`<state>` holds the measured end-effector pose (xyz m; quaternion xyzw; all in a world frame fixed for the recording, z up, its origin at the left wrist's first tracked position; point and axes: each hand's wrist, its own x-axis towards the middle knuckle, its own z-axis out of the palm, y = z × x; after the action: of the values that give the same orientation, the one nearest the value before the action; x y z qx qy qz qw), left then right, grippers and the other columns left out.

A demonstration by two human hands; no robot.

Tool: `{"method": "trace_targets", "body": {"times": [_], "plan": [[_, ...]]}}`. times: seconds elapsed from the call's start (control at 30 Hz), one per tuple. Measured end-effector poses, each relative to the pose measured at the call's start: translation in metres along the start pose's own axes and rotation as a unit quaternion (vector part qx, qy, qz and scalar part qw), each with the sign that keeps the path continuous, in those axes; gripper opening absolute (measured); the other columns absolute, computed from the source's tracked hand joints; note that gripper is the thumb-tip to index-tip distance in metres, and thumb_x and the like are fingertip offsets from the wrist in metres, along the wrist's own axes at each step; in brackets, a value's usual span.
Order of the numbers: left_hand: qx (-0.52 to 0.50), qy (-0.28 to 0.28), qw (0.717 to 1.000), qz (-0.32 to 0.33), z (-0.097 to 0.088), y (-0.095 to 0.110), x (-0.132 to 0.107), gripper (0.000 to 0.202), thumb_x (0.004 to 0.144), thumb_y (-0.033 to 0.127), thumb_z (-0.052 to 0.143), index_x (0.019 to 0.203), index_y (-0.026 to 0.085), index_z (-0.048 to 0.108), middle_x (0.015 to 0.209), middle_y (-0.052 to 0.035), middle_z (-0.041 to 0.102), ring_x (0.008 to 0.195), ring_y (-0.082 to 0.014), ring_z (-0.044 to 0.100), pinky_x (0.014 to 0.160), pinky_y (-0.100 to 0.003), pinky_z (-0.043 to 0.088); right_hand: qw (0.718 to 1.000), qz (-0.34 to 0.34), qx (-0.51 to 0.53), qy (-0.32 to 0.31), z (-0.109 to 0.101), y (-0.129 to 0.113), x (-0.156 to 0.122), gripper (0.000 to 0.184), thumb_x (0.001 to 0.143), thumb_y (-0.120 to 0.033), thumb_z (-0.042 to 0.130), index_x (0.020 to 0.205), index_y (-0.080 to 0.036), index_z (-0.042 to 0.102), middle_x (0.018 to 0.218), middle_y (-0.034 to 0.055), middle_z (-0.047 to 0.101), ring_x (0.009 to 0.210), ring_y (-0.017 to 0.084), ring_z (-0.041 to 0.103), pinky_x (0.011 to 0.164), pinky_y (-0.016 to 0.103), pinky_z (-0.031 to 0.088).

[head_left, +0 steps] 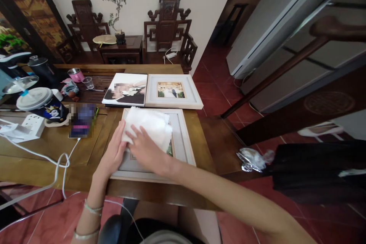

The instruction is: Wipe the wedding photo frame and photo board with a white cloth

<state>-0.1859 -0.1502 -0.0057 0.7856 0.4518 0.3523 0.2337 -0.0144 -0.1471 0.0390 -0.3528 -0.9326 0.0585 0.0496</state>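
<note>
While our right hand (pixel 145 153) lies flat, fingers spread, on the white cloth (pixel 151 121), we find the left hand (pixel 113 153) just left of it at the cloth's edge (whether it grips, we cannot tell); beneath the cloth lies the picture frame (pixel 183 143).

Sheet (pixel 150 118) under right hand (pixel 145 148): looked papery, matt
Frame (pixel 187 137) beneath hands: looked smooth, matt
Table (pixel 94 153) beside left hand (pixel 115 149): was glossy wood

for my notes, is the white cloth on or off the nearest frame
On: the white cloth lies over the nearest frame, hiding part of its picture, with the right hand on top.
</note>
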Motion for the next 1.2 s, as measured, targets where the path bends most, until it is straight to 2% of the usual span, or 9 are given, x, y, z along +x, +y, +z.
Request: {"method": "trace_targets", "body": {"times": [0.17,0.3,0.4,0.47,0.57,0.73,0.9,1.03,1.2], "plan": [[0.003,-0.027,1.0,-0.013,-0.001,-0.002,0.001,0.061,0.101,0.052,0.019,0.153,0.021,0.026,0.159,-0.0095,0.028,0.146,-0.0251,0.025,0.121,-0.046,0.019,0.994,-0.07,0.057,-0.069,-0.012,-0.025,-0.053,0.042,0.081,-0.014,0.058,0.122,-0.013,0.064,0.146,0.0168,0.047,0.142,0.036,0.03,0.114,0.056,0.026],[0.079,-0.057,0.995,-0.029,0.003,-0.003,0.004,0.054,0.1,0.04,0.036,0.151,0.021,0.031,0.157,-0.0111,0.032,0.147,-0.0256,0.023,0.12,-0.049,0.022,0.99,0.006,0.092,-0.106,-0.024,-0.02,-0.096,0.042,0.077,-0.009,0.057,0.116,-0.013,0.068,0.143,0.0172,0.052,0.138,0.035,0.037,0.111,0.056,0.031],[0.118,-0.064,0.991,-0.003,0.006,-0.004,0.006,0.047,0.101,0.034,0.035,0.145,0.019,0.041,0.153,-0.012,0.039,0.147,-0.026,0.023,0.119,-0.052,0.023,0.983,0.085,0.094,-0.134,-0.035,-0.002,-0.119,0.046,0.072,-0.002,0.051,0.11,-0.018,0.072,0.141,0.0126,0.055,0.137,0.034,0.04,0.109,0.057,0.034],[0.132,-0.061,0.989,0.005,0.007,-0.005,0.007,0.047,0.101,0.032,0.034,0.144,0.018,0.044,0.152,-0.0125,0.04,0.147,-0.0256,0.024,0.119,-0.051,0.023,0.98,0.127,0.08,-0.134,-0.04,0.017,-0.125,0.053,0.069,0.003,0.048,0.11,-0.021,0.072,0.142,0.0092,0.054,0.138,0.031,0.04,0.111,0.056,0.034],[0.14,-0.062,0.988,0.014,0.007,-0.006,0.006,0.047,0.101,0.03,0.033,0.143,0.015,0.045,0.152,-0.0135,0.04,0.147,-0.0253,0.024,0.12,-0.05,0.023,0.983,0.167,0.026,-0.076,-0.035,0.05,-0.117,0.064,0.067,0.008,0.046,0.12,-0.021,0.067,0.149,0.0076,0.046,0.143,0.029,0.031,0.115,0.056,0.027],[0.144,-0.057,0.988,0.012,0.007,-0.006,0.005,0.047,0.1,0.029,0.033,0.144,0.014,0.043,0.153,-0.0151,0.038,0.147,-0.026,0.025,0.119,-0.051,0.024,0.986,0.151,-0.073,-0.012,-0.017,0.084,-0.098,0.061,0.071,0.009,0.046,0.126,-0.009,0.063,0.152,0.0157,0.039,0.145,0.036,0.022,0.115,0.06,0.021],[0.139,-0.048,0.989,0.003,0.009,-0.006,0.004,0.047,0.101,0.028,0.033,0.145,0.013,0.041,0.153,-0.0157,0.038,0.147,-0.024,0.024,0.119,-0.05,0.024,0.992,0.102,-0.009,-0.068,-0.021,0.051,-0.127,0.056,0.07,0.005,0.051,0.119,-0.015,0.068,0.148,0.0151,0.046,0.143,0.038,0.027,0.114,0.062,0.023],[0.133,-0.039,0.99,-0.005,0.01,-0.007,0.004,0.047,0.101,0.029,0.034,0.145,0.014,0.041,0.153,-0.0152,0.038,0.147,-0.0241,0.025,0.119,-0.051,0.024,0.985,0.076,0.111,-0.107,-0.037,0.019,-0.158,0.058,0.067,0.004,0.049,0.114,-0.023,0.071,0.145,0.0064,0.051,0.141,0.029,0.034,0.117,0.053,0.025],[0.133,-0.053,0.99,-0.007,0.009,-0.008,0.005,0.046,0.101,0.028,0.033,0.143,0.012,0.044,0.152,-0.0147,0.039,0.146,-0.0239,0.025,0.12,-0.049,0.024,0.986,0.067,0.112,-0.108,-0.045,0.032,-0.138,0.063,0.069,0.006,0.042,0.119,-0.023,0.068,0.145,0.0067,0.051,0.14,0.025,0.038,0.116,0.049,0.03]]}}
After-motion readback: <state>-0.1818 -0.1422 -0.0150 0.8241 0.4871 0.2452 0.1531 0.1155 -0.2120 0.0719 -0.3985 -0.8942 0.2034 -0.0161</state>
